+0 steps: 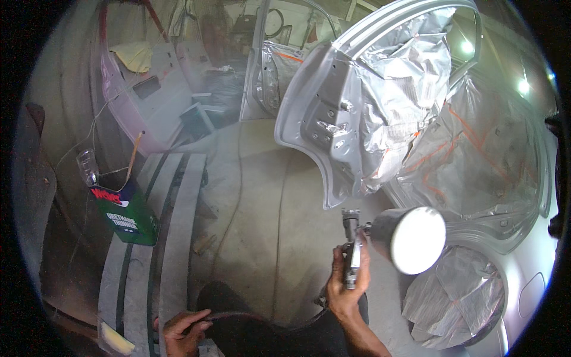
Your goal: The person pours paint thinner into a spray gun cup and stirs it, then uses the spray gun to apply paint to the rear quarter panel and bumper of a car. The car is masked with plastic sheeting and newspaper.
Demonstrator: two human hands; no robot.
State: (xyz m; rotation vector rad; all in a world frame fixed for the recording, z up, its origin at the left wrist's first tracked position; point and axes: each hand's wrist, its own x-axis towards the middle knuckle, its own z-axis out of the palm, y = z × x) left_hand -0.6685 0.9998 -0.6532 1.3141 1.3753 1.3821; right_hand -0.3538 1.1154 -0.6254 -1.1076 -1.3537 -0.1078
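My right hand (346, 291) is wrapped round the handle of a spray gun (351, 223), held upright at lower centre right. The gun's cup (385, 235) sticks out to the right, its round white end facing me. At the lower left, my left hand (183, 333) pinches a thin dark air hose (250, 315), which runs across my dark-clothed legs toward the gun's lower end. Beyond the gun stands a grey car door (309, 122), its window and inner side covered with silvery masking sheet (401, 89).
A slatted grey bench (178, 220) on the left bears a green thinner can (134, 223) with a stick and a clear plastic bottle (87, 166). Right stands a car body with a film-covered door opening (476, 154) and masked wheel (455, 297). Hoses (279, 220) cross the floor; another door panel (134, 89) leans behind.
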